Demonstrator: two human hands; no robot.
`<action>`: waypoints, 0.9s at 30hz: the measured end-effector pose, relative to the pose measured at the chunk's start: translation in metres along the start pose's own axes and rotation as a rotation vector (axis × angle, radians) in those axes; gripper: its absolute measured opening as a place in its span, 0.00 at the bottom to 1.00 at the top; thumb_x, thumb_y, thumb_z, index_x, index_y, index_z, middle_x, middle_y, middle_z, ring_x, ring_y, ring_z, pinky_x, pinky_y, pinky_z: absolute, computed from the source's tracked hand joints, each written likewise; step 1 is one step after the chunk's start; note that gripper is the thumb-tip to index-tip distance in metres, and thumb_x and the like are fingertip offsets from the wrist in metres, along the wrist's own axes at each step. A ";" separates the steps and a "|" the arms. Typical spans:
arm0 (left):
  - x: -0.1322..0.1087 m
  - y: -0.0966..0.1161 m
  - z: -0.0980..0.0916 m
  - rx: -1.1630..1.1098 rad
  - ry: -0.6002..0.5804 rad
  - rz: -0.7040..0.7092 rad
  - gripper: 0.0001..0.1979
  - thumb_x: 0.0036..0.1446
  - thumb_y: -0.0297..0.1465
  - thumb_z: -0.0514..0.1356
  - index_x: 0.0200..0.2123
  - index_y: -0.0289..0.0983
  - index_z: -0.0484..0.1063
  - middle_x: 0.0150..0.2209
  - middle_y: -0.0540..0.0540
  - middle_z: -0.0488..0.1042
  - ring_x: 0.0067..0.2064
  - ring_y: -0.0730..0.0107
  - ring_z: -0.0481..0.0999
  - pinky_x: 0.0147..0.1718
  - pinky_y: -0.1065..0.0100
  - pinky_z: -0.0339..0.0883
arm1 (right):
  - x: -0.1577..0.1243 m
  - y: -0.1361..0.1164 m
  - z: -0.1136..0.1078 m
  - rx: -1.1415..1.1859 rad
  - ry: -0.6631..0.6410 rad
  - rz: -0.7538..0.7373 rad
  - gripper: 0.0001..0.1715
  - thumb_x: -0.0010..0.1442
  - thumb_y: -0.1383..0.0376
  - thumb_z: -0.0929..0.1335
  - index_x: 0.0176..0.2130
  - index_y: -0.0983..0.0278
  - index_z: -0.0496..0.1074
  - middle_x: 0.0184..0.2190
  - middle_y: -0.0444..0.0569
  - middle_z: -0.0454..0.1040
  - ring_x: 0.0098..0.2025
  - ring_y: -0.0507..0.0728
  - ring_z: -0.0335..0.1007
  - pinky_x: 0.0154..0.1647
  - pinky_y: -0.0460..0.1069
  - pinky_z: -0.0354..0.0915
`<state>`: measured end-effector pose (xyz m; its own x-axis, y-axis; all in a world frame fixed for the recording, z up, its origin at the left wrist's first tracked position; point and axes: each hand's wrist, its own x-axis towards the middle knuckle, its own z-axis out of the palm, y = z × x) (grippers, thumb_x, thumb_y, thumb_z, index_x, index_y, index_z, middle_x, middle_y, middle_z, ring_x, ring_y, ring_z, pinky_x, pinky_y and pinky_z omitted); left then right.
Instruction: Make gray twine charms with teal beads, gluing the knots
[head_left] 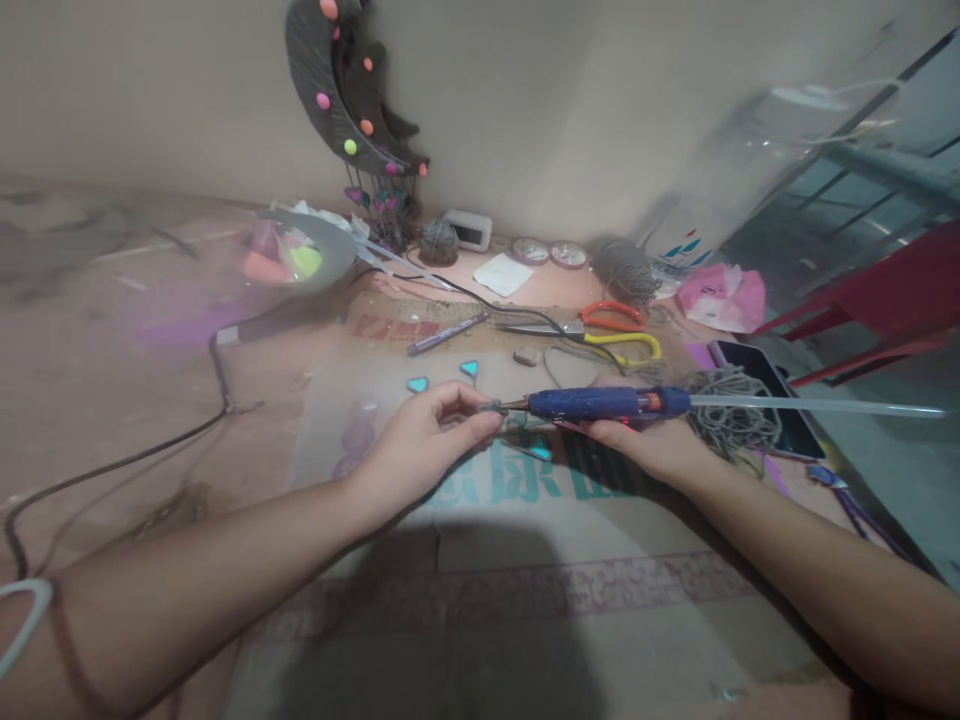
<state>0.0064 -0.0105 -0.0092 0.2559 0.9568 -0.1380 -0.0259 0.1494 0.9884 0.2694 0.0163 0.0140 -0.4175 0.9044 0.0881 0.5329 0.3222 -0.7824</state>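
My right hand is wrapped round a blue glue gun, which lies level with a long clear glue stick sticking out of its rear. The gun's tip points left and meets a small grey piece pinched between the thumb and fingers of my left hand. What that piece is cannot be made out. Two turquoise hearts lie just beyond my left hand. Another turquoise heart is below the gun, on the printed cardboard.
Behind the hands lie a purple pen, orange-handled scissors and yellow-handled scissors. Grey yarn and a phone are at the right. A dark cable crosses the left side. A decorated moon stands against the wall.
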 end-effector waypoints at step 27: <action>0.005 -0.008 0.001 0.043 -0.013 0.022 0.12 0.56 0.39 0.64 0.34 0.36 0.69 0.27 0.52 0.72 0.29 0.73 0.69 0.31 0.70 0.60 | 0.015 -0.030 -0.042 0.111 0.313 -0.033 0.17 0.61 0.51 0.71 0.35 0.61 0.79 0.33 0.49 0.82 0.32 0.58 0.77 0.34 0.51 0.72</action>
<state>0.0084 -0.0074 -0.0172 0.2686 0.9563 -0.1151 0.0099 0.1168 0.9931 0.2776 0.0318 0.0646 -0.1775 0.9417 0.2859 0.4320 0.3356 -0.8371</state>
